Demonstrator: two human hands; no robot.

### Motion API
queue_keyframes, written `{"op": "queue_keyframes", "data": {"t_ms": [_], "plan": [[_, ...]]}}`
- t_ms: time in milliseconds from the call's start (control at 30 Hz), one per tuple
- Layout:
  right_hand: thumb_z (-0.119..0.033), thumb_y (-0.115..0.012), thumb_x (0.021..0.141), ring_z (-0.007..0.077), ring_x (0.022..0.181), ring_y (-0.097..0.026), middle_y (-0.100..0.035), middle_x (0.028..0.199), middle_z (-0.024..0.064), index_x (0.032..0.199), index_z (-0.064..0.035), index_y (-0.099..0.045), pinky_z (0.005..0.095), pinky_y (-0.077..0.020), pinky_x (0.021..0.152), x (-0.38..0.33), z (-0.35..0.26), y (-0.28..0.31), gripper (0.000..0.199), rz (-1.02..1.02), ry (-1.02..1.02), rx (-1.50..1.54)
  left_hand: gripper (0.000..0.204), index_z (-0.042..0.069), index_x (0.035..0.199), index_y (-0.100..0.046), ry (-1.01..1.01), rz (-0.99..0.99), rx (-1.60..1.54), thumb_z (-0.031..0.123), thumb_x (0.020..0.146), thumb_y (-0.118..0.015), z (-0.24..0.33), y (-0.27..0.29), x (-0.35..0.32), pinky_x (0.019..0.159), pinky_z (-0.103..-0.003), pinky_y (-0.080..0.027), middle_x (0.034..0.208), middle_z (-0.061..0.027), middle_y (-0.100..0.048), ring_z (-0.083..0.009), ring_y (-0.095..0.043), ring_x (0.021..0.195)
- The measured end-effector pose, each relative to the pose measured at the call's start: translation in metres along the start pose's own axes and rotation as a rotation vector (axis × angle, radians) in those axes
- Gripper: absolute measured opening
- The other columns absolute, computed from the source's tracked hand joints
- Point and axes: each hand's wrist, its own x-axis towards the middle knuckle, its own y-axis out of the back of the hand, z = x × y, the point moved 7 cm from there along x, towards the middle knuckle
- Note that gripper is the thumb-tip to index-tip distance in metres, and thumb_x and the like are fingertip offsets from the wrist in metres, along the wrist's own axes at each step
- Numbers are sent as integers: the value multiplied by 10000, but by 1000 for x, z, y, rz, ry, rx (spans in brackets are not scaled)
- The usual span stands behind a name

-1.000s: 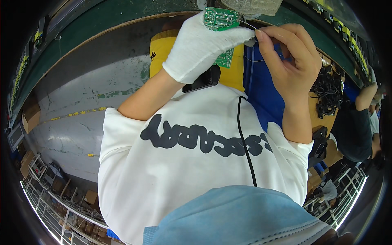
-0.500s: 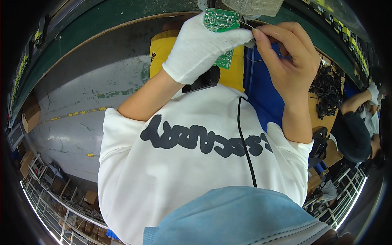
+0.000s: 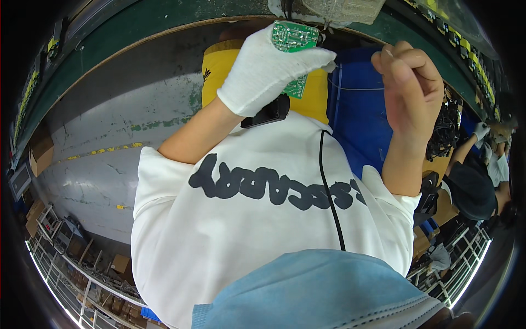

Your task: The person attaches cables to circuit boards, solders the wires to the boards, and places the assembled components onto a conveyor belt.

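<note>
My left hand (image 3: 263, 71), in a white glove, is closed around a green circuit board (image 3: 296, 37) with its soldered side showing. The glove covers the board's middle, and its lower end (image 3: 296, 88) sticks out beneath my thumb. To the right, my bare right hand (image 3: 412, 90) is raised apart from the board with its fingers curled in. A thin grey wire (image 3: 359, 89) runs in a curve to the edge of that hand; where it sits among the fingers is hidden.
A green workbench (image 3: 170, 16) with a pale, clear-looking block (image 3: 348, 8) lies just beyond the board. Below are yellow cloth (image 3: 219, 60) and blue cloth (image 3: 356, 120). Bundled black cables (image 3: 445, 131) are at right, near another person (image 3: 474, 186).
My right hand has drawn away from the board to the right, and the wire's end has left the board. The left hand has lowered slightly with the board.
</note>
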Motion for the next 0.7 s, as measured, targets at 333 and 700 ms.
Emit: {"op": "queue_keyframes", "data": {"t_ms": [333,700], "plan": [[-57,-645,864,26,544,-414,-494,744,-17,877,-5,-627,214,-354,454,-34,63,-30,57,-459,-485,-135,356,15,1063,-617,6,112,50,53,748,-778,-3,32,-21,696,-208,-516,865,-56,-687,-71,-628,777],[-479,-250,1018,115,488,-412,-402,508,8,777,8,-677,273,-352,500,-51,101,-45,691,-543,-688,-332,546,-19,1231,-465,-14,-142,-36,174,767,-680,98,104,-44,815,-300,-497,1013,-182,-646,-227,-633,920]]}}
